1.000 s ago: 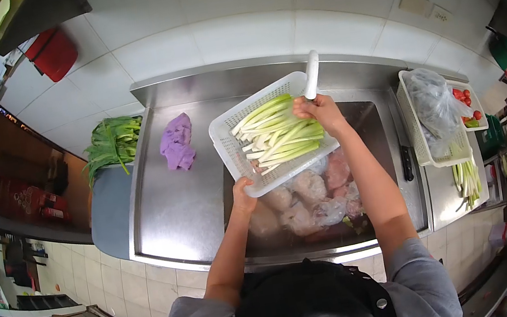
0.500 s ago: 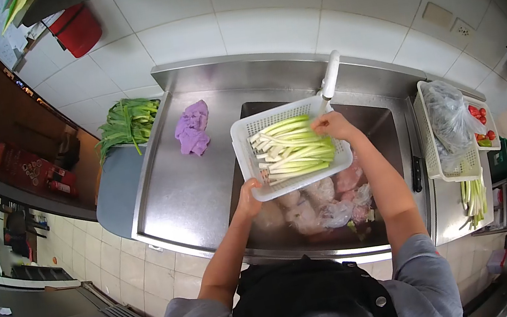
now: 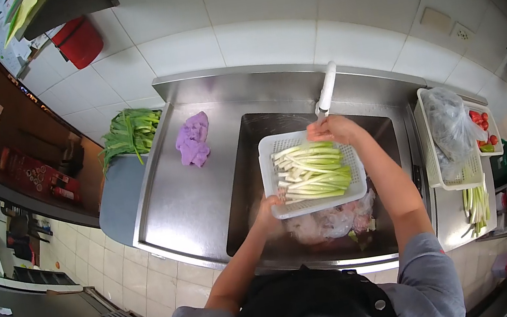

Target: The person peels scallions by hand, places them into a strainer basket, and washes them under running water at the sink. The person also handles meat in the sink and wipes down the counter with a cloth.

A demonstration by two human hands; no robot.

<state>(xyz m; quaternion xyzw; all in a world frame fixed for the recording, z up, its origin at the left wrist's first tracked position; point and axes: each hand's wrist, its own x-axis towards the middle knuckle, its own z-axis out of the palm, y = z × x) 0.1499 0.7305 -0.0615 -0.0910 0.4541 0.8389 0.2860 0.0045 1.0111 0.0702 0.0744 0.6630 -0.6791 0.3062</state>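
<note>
A white perforated plastic basket (image 3: pixel 361 175) hangs over the sink, with trimmed spring onions (image 3: pixel 312 172) lying side by side in it. My left hand (image 3: pixel 268 213) is closed around its near left corner. At the far rim, just below the white faucet (image 3: pixel 326 90), is my right hand (image 3: pixel 336 129). Its fingers are bent together above the onions' green ends, and what they hold, if anything, is hidden. Beneath the basket, pale raw meat in clear plastic bags (image 3: pixel 335 222) lies in the steel sink (image 3: pixel 239 193).
A purple cloth (image 3: pixel 193 140) lies on the left drainboard (image 3: pixel 174 196). Leafy greens (image 3: pixel 132 134) sit beyond its left edge. On the right are a crate (image 3: pixel 431 161) with a plastic bag (image 3: pixel 448 123), red vegetables (image 3: pixel 479 119), more spring onions (image 3: pixel 476 207) and a black-handled knife (image 3: pixel 418 178).
The basket has moved right and nearer to me, with my left hand still on it. My right hand has moved slightly right and now sits over the far rim.
</note>
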